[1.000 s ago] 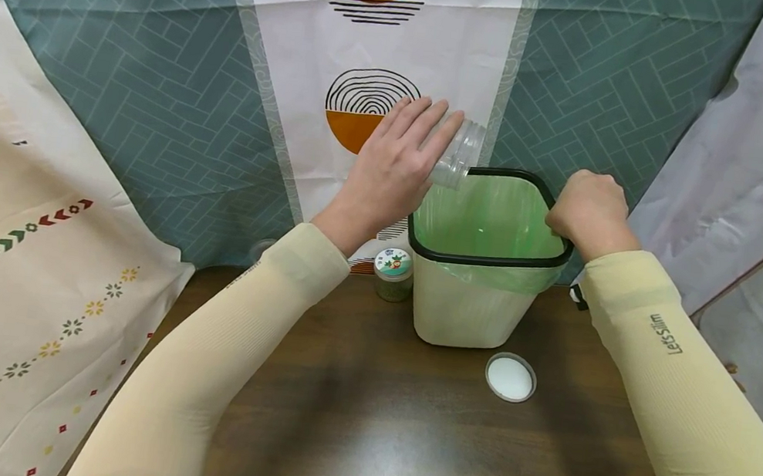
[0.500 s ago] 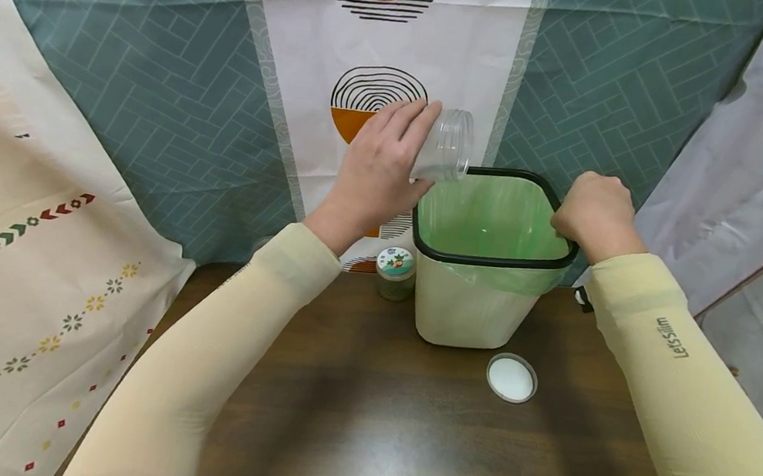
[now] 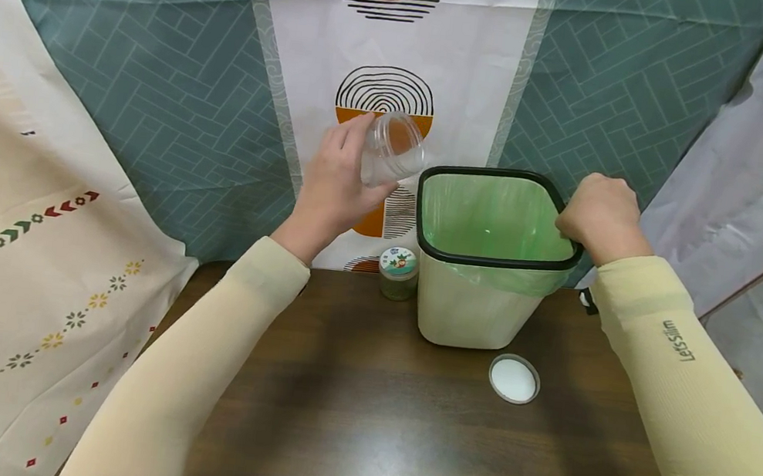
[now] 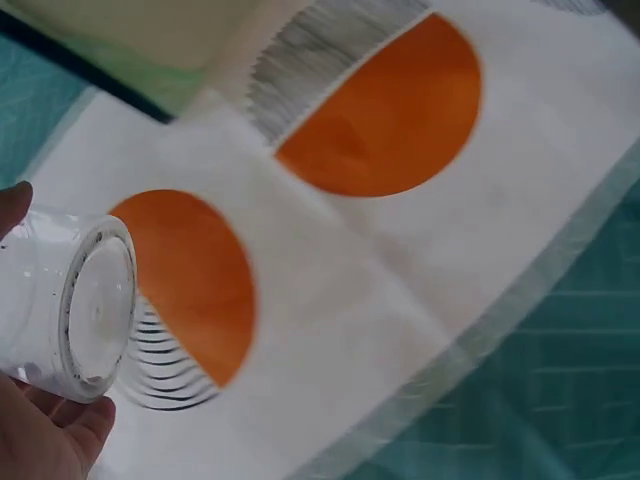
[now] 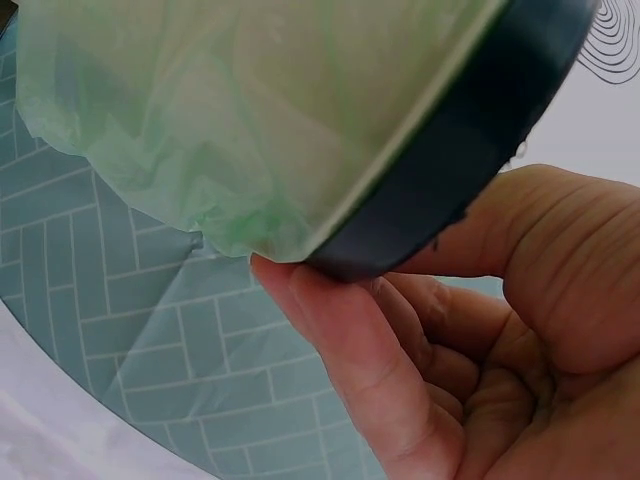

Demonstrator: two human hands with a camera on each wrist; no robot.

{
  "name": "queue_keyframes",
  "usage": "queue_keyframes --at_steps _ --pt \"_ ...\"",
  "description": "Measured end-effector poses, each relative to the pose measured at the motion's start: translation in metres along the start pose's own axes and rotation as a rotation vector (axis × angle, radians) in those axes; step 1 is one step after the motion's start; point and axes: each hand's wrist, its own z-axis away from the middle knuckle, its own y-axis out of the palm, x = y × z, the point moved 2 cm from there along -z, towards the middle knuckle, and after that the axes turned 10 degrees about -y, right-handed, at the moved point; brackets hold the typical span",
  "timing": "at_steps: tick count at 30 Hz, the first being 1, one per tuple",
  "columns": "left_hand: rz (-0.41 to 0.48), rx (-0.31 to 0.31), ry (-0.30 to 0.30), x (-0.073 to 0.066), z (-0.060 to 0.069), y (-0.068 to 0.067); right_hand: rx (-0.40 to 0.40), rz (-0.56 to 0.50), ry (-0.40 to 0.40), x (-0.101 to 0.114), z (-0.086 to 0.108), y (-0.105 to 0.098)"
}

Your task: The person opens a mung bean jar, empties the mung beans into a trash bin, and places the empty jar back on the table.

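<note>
In the head view my left hand (image 3: 335, 179) grips a clear jar (image 3: 393, 150), tilted with its uncapped mouth toward the upper right, left of the trash bin's rim. The left wrist view shows the jar's round base (image 4: 100, 312) and fingertips wrapped about its side; no contents can be made out. My right hand (image 3: 600, 214) pinches the black rim of the trash bin (image 3: 472, 309) at its right side. A green bag (image 3: 496, 211) lines the bin and folds over the rim. The right wrist view has thumb and fingers on either side of the rim (image 5: 440, 150).
Left of the bin stands a small lidded jar (image 3: 397, 272) with a printed top and greenish contents. A round lid (image 3: 514, 379) lies on the brown table (image 3: 335, 411) in front of the bin. Patterned cloths (image 3: 159, 90) hang behind and at both sides.
My left hand has carried the jar leftward, away from above the bin's rim, and turned its mouth upward. The right hand keeps its hold on the rim.
</note>
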Motion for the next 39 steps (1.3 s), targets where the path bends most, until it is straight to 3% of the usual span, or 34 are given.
queue_keyframes --at_steps 7,12,17,21,28,34,39 --pt "0.036 -0.019 -0.143 0.040 0.021 0.017 0.011 0.015 -0.004 0.001 0.000 0.001" --pt "0.046 -0.026 -0.239 0.065 0.038 0.037 0.012 0.009 0.009 0.001 0.001 0.000" --pt "0.079 0.035 -0.368 0.085 0.061 0.059 0.016 -0.007 0.014 0.001 0.000 0.001" --pt "0.108 0.084 -0.472 0.098 0.079 0.076 0.019 -0.003 0.012 0.001 -0.001 0.001" --pt "0.225 0.114 -0.607 0.119 0.104 0.106 0.029 0.012 0.011 0.001 -0.002 0.001" --pt "0.307 0.168 -0.754 0.129 0.117 0.125 0.034 0.014 0.010 0.002 -0.001 0.000" --pt "0.339 0.188 -0.800 0.136 0.124 0.140 0.017 -0.003 0.011 0.002 -0.001 0.000"
